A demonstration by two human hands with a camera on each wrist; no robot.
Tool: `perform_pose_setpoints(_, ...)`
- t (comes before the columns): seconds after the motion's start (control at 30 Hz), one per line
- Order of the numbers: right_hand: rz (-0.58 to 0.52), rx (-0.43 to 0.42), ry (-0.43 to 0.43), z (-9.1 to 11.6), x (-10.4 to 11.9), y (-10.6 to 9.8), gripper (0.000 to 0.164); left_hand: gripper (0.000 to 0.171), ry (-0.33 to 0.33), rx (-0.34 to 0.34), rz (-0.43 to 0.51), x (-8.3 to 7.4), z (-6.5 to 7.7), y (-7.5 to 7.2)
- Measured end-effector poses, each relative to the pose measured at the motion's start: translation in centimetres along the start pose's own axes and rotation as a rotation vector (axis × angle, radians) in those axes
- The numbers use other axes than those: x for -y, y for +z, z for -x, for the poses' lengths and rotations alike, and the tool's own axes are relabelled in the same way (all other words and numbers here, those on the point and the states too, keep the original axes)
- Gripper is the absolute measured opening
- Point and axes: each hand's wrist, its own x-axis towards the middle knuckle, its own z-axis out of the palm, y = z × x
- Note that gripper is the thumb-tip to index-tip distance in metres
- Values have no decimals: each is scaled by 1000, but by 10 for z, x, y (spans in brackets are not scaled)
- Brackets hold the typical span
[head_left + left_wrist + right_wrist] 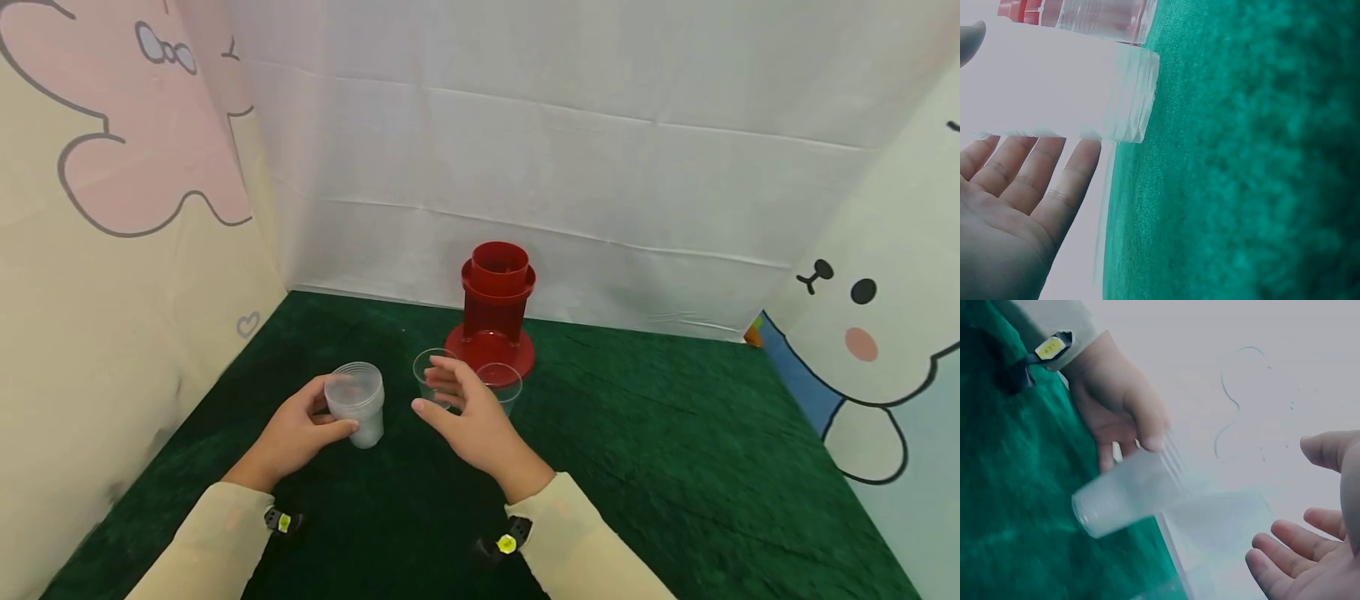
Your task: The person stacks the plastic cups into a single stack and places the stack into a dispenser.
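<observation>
My left hand (pixel 294 435) holds a stack of clear plastic cups (pixel 360 410), thumb on the near side and fingers on the other. In the left wrist view the stack (pixel 1060 87) lies between the thumb and fingertips (pixel 1085 153). My right hand (pixel 480 425) is held apart from the stack, fingers loosely extended and nothing in its grasp. Behind it are two single clear cups, one to the left (pixel 422 367) and another to the right (pixel 504 385), both partly hidden by that hand. The right wrist view shows the right hand (pixel 1310 562) with its fingers spread from the thumb.
A red plastic stand (pixel 495 312) with a round base and tubular top rises behind the cups, near the back wall (pixel 570 167). Dark green cloth (pixel 675 450) covers the table. Printed fabric walls (pixel 127 333) border the left and right sides.
</observation>
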Motion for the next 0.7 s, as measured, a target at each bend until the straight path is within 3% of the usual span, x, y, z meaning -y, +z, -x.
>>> perform_pose_setpoints(0.37,-30,-194,-39,19,-14,-46,57,69,2,17,16,-1,0,-1)
perform_pose_setpoints(0.7,-59,-331,-56,20,-35,-65,59,68,9,12,1,-1,1,-1)
